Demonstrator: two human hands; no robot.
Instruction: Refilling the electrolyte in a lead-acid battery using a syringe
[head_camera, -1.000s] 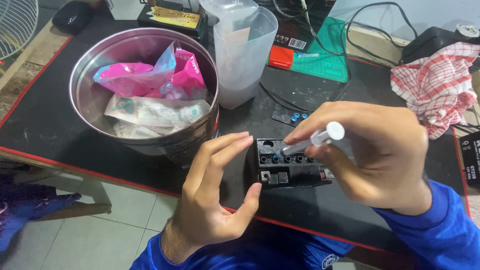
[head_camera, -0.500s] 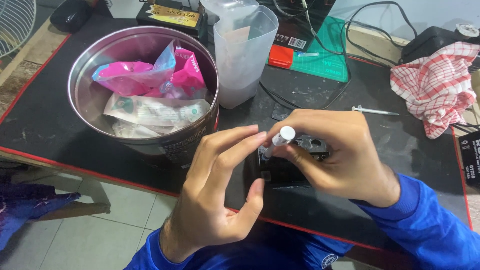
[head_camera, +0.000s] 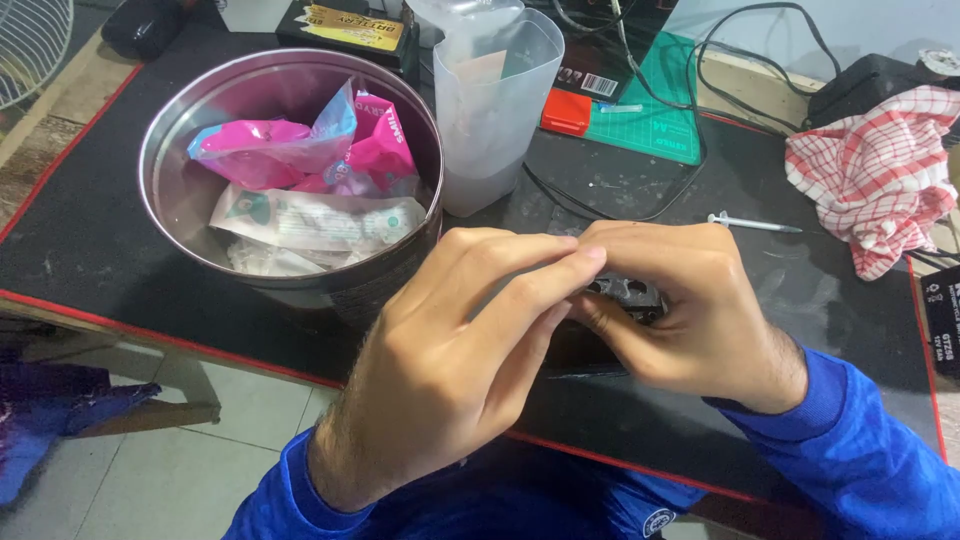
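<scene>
My left hand (head_camera: 455, 350) and my right hand (head_camera: 680, 310) meet over a small black electronic part (head_camera: 630, 293) on the black mat (head_camera: 120, 270). Only a sliver of the part shows between the fingers. My right hand wraps around it and my left fingertips press against it from the left. The white-capped tube seen earlier is hidden. Both arms wear blue sleeves.
A round metal tin (head_camera: 200, 130) with pink and white packets stands at the left. A clear plastic jug (head_camera: 495, 110) is behind the hands. A thin syringe (head_camera: 752, 223), a red checked cloth (head_camera: 880, 170), black cables (head_camera: 700, 110) and a green cutting mat (head_camera: 650, 110) lie at the back right.
My right hand has lowered onto the black part and the white-capped tube has gone out of sight. My left hand has closed in over the part from the left.
</scene>
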